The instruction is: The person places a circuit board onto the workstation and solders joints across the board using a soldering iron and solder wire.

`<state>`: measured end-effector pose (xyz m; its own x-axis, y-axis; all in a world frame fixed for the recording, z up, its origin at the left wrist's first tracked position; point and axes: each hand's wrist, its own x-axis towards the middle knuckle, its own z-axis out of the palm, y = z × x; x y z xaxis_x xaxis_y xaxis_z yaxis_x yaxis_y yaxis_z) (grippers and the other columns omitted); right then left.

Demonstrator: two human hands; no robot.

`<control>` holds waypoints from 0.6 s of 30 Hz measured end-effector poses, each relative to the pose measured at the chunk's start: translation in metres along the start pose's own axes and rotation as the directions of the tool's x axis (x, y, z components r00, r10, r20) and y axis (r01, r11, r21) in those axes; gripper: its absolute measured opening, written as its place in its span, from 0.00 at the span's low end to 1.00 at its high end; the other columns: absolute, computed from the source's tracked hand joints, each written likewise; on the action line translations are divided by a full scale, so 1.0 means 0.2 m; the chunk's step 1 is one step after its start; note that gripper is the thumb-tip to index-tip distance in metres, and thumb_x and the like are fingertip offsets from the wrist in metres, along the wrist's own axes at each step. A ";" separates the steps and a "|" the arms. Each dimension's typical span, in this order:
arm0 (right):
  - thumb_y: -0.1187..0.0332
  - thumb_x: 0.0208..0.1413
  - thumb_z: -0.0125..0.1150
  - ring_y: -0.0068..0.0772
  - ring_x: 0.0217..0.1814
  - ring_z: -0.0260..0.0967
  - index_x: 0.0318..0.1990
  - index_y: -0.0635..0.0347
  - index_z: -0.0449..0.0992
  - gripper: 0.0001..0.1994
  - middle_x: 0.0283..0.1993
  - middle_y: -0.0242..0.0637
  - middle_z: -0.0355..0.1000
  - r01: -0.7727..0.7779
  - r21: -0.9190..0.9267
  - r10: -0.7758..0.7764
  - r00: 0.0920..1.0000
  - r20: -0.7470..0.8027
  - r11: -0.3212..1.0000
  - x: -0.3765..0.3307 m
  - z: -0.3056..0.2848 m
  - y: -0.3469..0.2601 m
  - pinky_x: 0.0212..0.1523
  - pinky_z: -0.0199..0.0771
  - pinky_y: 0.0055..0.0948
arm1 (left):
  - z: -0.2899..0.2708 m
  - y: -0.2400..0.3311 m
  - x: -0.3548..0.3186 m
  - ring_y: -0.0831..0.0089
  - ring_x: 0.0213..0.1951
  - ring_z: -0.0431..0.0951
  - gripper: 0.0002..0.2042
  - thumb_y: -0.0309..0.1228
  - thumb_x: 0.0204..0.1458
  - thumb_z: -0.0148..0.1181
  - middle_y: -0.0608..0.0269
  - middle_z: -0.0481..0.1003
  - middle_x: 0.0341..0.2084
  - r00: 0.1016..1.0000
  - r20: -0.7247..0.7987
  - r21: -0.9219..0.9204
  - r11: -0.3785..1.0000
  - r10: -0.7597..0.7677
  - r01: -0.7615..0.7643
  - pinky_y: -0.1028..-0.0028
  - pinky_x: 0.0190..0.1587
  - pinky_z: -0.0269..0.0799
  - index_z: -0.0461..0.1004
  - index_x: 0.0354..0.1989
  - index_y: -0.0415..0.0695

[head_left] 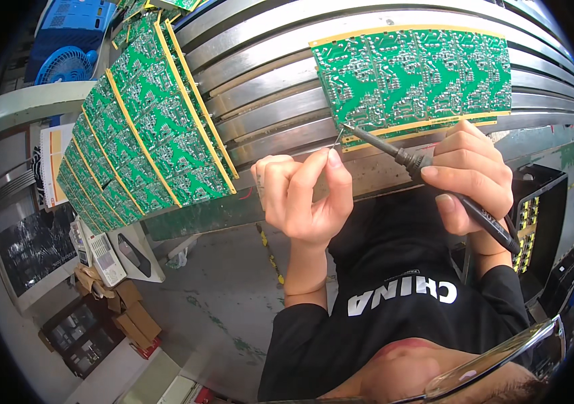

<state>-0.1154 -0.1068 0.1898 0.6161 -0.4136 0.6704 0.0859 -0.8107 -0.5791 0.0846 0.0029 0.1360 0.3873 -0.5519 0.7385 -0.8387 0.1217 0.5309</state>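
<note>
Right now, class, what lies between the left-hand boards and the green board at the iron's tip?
The head view shows long metal slats between the left-hand boards and the other board.

Green patches mark the grey floor point(223, 269) here. Off left, brown cardboard boxes point(140, 328) sit near a dark, glass-paned cabinet point(84, 340).

this circuit board point(396, 81) has a glossy face, rough with tiny metallic bits. rails point(246, 73) left of the board look like smooth, shiny metal. soldering iron point(403, 157) just below the board: matt plastic handle point(492, 225), dull metal shaft point(371, 140). shirt point(395, 266) below the board is matt cloth.
</note>
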 end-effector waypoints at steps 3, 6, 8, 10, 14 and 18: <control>0.71 0.49 0.67 0.37 0.27 0.73 0.40 0.65 0.84 0.11 0.28 0.37 0.78 -0.005 -0.006 0.005 1.000 0.003 1.000 0.00 0.00 0.00 0.30 0.69 0.35 | 0.00 0.00 0.00 0.66 0.25 0.66 0.07 0.21 0.46 0.71 0.66 0.64 0.23 1.000 0.018 0.010 1.000 0.002 -0.002 0.66 0.33 0.62 0.82 0.34 0.43; 0.71 0.49 0.67 0.37 0.27 0.73 0.40 0.65 0.84 0.11 0.29 0.38 0.78 -0.004 -0.022 0.004 1.000 0.008 1.000 -0.01 -0.01 -0.01 0.30 0.69 0.35 | 0.00 0.01 0.01 0.67 0.26 0.66 0.07 0.21 0.47 0.71 0.65 0.65 0.23 1.000 -0.021 0.000 1.000 0.022 -0.022 0.66 0.33 0.63 0.81 0.34 0.43; 0.70 0.50 0.67 0.38 0.28 0.73 0.40 0.65 0.84 0.11 0.29 0.39 0.77 -0.008 -0.037 0.008 1.000 0.014 0.999 -0.01 -0.02 -0.01 0.31 0.70 0.35 | -0.02 0.02 0.01 0.67 0.27 0.68 0.09 0.21 0.47 0.73 0.65 0.65 0.24 0.997 -0.082 -0.048 0.999 0.015 -0.019 0.67 0.32 0.65 0.82 0.37 0.42; 0.70 0.50 0.67 0.39 0.28 0.73 0.41 0.64 0.84 0.11 0.30 0.39 0.77 -0.022 -0.037 0.020 0.998 -0.054 0.999 -0.02 -0.04 -0.03 0.31 0.71 0.36 | -0.02 0.03 0.01 0.67 0.27 0.68 0.11 0.20 0.46 0.75 0.65 0.64 0.24 0.998 -0.056 -0.053 0.999 -0.007 0.004 0.67 0.31 0.65 0.84 0.39 0.42; 0.69 0.51 0.68 0.40 0.30 0.74 0.41 0.61 0.84 0.10 0.31 0.38 0.76 -0.071 -0.091 0.067 0.996 -0.054 0.993 -0.04 -0.08 -0.06 0.32 0.72 0.37 | 0.01 0.05 0.01 0.66 0.28 0.68 0.13 0.20 0.45 0.77 0.66 0.64 0.24 0.999 0.034 -0.014 1.000 0.020 -0.020 0.69 0.29 0.65 0.86 0.41 0.43; 0.71 0.47 0.70 0.39 0.30 0.73 0.39 0.57 0.85 0.10 0.31 0.35 0.75 -0.072 -0.120 0.068 0.997 -0.041 0.990 -0.05 -0.07 -0.05 0.31 0.72 0.35 | 0.07 0.06 0.01 0.66 0.27 0.67 0.12 0.20 0.46 0.76 0.66 0.64 0.24 1.000 0.027 -0.044 0.999 0.000 0.001 0.69 0.29 0.63 0.85 0.40 0.43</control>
<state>-0.1332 -0.0998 0.1960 0.5877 -0.4844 0.6481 -0.0538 -0.8226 -0.5661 0.0703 -0.0081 0.1390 0.3769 -0.5741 0.7269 -0.8207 0.1568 0.5494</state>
